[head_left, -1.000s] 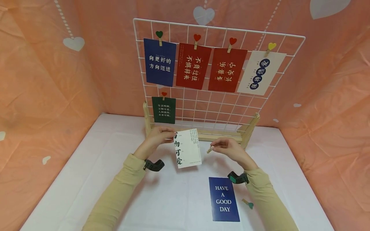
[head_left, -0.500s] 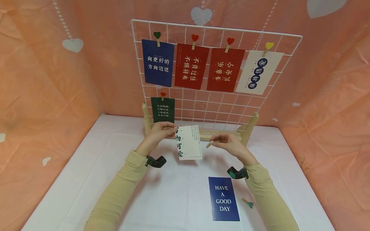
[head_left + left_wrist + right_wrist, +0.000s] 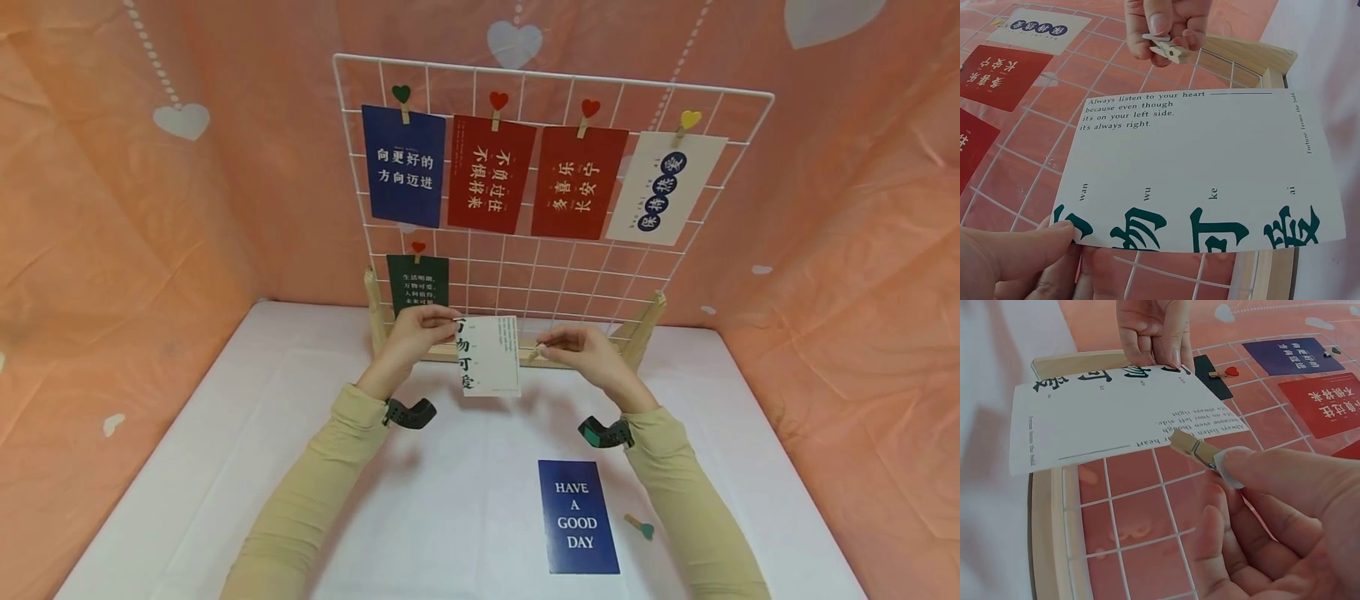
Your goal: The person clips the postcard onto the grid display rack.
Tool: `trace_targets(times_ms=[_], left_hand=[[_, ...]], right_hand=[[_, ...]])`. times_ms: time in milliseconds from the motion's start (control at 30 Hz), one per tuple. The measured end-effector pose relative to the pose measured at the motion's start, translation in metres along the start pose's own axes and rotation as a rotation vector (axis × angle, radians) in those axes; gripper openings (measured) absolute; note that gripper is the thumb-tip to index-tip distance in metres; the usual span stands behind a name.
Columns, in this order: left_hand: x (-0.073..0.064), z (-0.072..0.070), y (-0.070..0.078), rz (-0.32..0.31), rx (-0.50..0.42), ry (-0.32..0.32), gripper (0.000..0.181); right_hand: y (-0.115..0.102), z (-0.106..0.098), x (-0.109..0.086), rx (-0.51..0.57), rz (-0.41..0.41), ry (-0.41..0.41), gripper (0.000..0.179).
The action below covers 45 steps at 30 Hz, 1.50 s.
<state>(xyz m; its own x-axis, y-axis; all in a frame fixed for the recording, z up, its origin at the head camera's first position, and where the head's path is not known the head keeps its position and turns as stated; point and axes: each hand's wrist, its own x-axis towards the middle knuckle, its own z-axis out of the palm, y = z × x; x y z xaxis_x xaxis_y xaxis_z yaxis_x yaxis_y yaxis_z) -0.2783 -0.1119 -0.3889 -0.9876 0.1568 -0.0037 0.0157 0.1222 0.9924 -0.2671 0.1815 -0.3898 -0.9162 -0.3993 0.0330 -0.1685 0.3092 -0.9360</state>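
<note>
My left hand [image 3: 411, 340] pinches a white postcard [image 3: 491, 357] with dark green characters by its left top corner, thumb on the printed face. The card hangs in front of the lower part of a white wire grid [image 3: 555, 275]. Just right of the card, my right hand [image 3: 588, 358] pinches a small wooden clothespin [image 3: 1194, 449] between thumb and fingers. A pale piece at its end lies partly under the thumb. In the right wrist view the clothespin's tip appears close to the card's edge; whether they touch I cannot tell.
Blue, red and white cards hang on the grid's top row from heart clothespins. A green card [image 3: 417, 279] hangs below at left, partly behind the left hand. On the white table lie a blue card [image 3: 577, 517] and a teal-heart clothespin [image 3: 640, 527]. Wooden feet [image 3: 645, 329] support the grid.
Both hands have moved up and forward toward the grid, carrying the postcard and the clothespin. The clothespin is now closer to the card's right edge. The view has shifted slightly.
</note>
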Motion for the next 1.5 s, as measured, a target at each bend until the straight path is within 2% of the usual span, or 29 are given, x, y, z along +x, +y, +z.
trace_targets(times_ms=[167,333,667,900,1033,1500], left_hand=[[0.002,-0.001,0.003,0.025,0.013,0.044,0.024],[0.002,-0.001,0.007,0.077,0.036,0.073,0.023],[0.006,0.001,0.015,0.155,0.09,0.121,0.02],[0.01,0.002,0.019,0.209,0.103,0.156,0.017],[0.012,0.001,0.022,0.221,0.117,0.176,0.016],[0.018,0.002,0.028,0.276,0.167,0.207,0.015]], right_hand=[[-0.004,0.002,0.007,-0.018,-0.038,0.019,0.026],[-0.011,0.004,0.013,-0.039,-0.06,0.05,0.027],[-0.028,0.007,0.026,-0.011,-0.095,0.106,0.029],[-0.038,0.009,0.037,-0.009,-0.151,0.127,0.028],[-0.048,0.01,0.041,-0.021,-0.165,0.125,0.024],[-0.056,0.012,0.056,-0.059,-0.201,0.167,0.02]])
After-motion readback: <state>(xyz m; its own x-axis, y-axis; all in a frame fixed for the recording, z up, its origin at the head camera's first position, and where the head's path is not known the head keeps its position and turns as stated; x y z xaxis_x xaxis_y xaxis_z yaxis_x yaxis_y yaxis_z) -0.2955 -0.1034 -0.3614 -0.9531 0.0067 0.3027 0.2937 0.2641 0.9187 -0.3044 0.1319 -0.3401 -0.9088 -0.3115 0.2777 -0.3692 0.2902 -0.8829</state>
